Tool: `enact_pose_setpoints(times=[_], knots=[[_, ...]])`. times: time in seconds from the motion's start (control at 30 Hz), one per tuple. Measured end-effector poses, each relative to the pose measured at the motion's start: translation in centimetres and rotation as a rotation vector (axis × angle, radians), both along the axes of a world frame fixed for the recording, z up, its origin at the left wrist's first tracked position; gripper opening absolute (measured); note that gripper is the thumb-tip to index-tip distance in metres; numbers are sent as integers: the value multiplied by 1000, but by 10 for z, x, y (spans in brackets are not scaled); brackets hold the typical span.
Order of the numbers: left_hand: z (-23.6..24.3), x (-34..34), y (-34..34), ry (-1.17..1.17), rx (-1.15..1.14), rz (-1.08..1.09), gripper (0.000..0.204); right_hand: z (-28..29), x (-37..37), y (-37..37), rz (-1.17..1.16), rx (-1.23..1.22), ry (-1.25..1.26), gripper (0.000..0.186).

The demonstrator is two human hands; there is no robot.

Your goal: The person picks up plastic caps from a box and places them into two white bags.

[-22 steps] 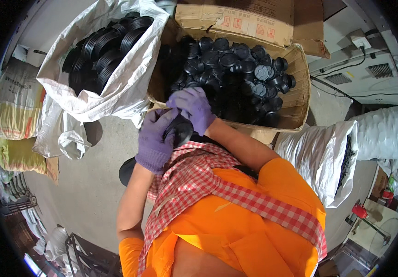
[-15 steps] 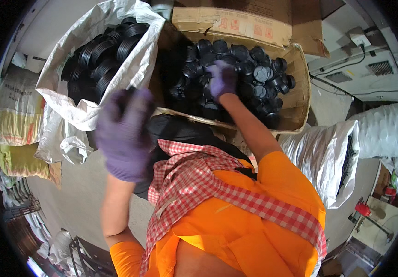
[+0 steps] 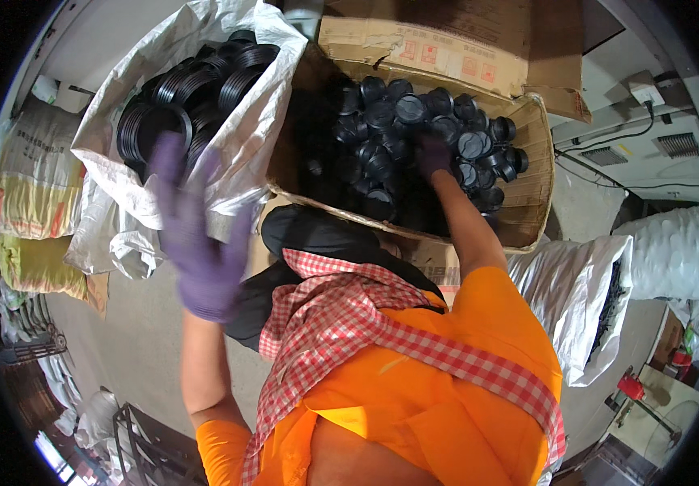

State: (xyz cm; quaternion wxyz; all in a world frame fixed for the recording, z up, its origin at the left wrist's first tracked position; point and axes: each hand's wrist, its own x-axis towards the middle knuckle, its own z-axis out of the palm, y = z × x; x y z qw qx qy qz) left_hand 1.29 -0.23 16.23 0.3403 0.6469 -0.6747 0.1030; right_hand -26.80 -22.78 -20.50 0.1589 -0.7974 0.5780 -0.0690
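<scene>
My left hand (image 3: 204, 251), in a purple glove, is raised with its fingers spread just in front of a white woven sack (image 3: 256, 134). It holds nothing that I can see. Black ribbed round plastic parts (image 3: 183, 89) fill the mouth of that sack. My right hand (image 3: 433, 155), also gloved in purple, reaches down among black round plastic caps (image 3: 378, 113) in a cardboard box (image 3: 534, 194). Its fingers are hidden by shadow and the caps, so their grip does not show.
Raised cardboard flaps (image 3: 447, 36) stand behind the box. Another white sack (image 3: 572, 300) leans at the right beside a stack of white wrapped goods (image 3: 669, 251). Yellow and white sacks (image 3: 34, 194) are piled at the left. A cable (image 3: 649, 121) hangs at the far right.
My left hand's fingers have gone from curled to spread beside the sack. My right hand has moved deeper and slightly right among the caps. The whole view has shifted a little.
</scene>
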Motion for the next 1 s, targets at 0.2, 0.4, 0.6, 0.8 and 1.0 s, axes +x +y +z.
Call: enact_pose_setpoints(times=[0.2, 0.4, 0.6, 0.8, 1.0], knots=[[-84, -31, 25, 584, 479, -263, 42, 60, 18, 57, 37, -32, -562, 26], [-171, -30, 9, 682, 390, -71, 68, 138, 49, 91, 344, -524, -574, 24], [-164, -23, -4, 1676, 363, -128, 52, 216, 69, 143, 691, 16, -475, 29], [-157, -21, 44, 1832, 491, 59, 30, 204, 83, 174, 648, 29, -859, 62], [-166, -5, 65, 1824, 896, -126, 43, 183, 92, 182, 673, 314, -392, 53]])
